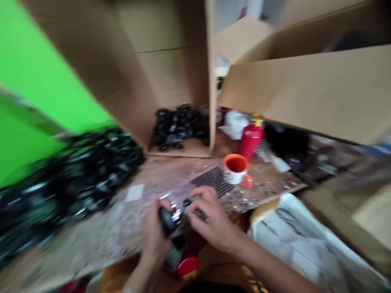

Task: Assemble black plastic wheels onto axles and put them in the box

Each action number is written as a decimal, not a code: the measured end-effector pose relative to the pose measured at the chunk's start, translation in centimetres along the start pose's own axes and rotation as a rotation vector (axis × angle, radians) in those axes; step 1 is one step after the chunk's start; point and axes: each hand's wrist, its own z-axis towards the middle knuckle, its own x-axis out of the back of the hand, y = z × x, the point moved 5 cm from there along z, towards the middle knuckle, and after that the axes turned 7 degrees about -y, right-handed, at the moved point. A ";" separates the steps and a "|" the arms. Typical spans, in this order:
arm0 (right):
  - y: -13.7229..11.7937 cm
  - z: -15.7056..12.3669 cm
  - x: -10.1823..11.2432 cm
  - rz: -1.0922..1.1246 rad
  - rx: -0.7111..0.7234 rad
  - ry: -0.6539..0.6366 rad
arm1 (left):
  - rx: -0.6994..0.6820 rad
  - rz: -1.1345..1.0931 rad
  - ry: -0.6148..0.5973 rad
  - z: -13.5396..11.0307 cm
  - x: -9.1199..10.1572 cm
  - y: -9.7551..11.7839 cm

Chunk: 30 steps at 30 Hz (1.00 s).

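Observation:
My left hand [153,234] is wrapped round a rounded black part [167,221] with a shiny face, held over the front edge of the worktable [100,240]. Close beside it, to the right, my right hand [210,221] is closed, its fingertips pinched round a slim dark tool [200,214]. A small dark tip [187,202] points from the right fingers toward the shiny face; blur hides whether they touch. Just beyond the hands lies a dark gridded sheet [214,182], with an orange-and-white mug [235,176] at its right end.
A large heap of glossy black parts [79,171] covers the left. More black parts [183,124] lie inside an upright cardboard box [171,77]. A red bottle [251,140] stands behind the mug. At right are an open carton [311,89] and a white-lined container [305,244].

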 end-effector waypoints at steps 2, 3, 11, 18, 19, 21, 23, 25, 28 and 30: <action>0.1 0.1 -0.5 0.003 0.017 -0.019 | 0.017 -0.081 0.032 0.9 1.4 -0.9; 0.1 0.2 -0.9 -0.008 0.026 -0.033 | 0.027 -0.085 0.038 1.3 1.8 -1.2; -1.3 0.4 -3.2 -0.125 0.104 -0.108 | 0.021 -0.111 0.008 1.2 1.8 -1.6; -1.1 0.2 -3.9 -0.196 0.136 -0.091 | 0.102 -0.197 -0.005 1.1 2.1 -2.5; -1.2 0.1 -4.0 -0.213 0.150 -0.078 | 0.119 -0.218 0.000 1.1 2.1 -2.8; -1.3 -0.1 -4.1 -0.236 0.175 -0.054 | 0.152 -0.259 0.003 1.0 2.3 -3.3; -1.4 -0.2 -4.4 -0.248 0.195 -0.047 | 0.168 -0.298 0.004 1.0 2.5 -3.9; -1.5 -0.3 -4.7 -0.268 0.232 -0.054 | 0.171 -0.328 0.016 1.0 2.9 -4.4; -1.8 -0.5 -5.1 -0.316 0.326 -0.053 | 0.173 -0.372 0.048 1.2 3.6 -5.1; -1.9 -0.6 -5.4 -0.332 0.377 -0.045 | 0.170 -0.394 0.060 1.2 4.0 -5.4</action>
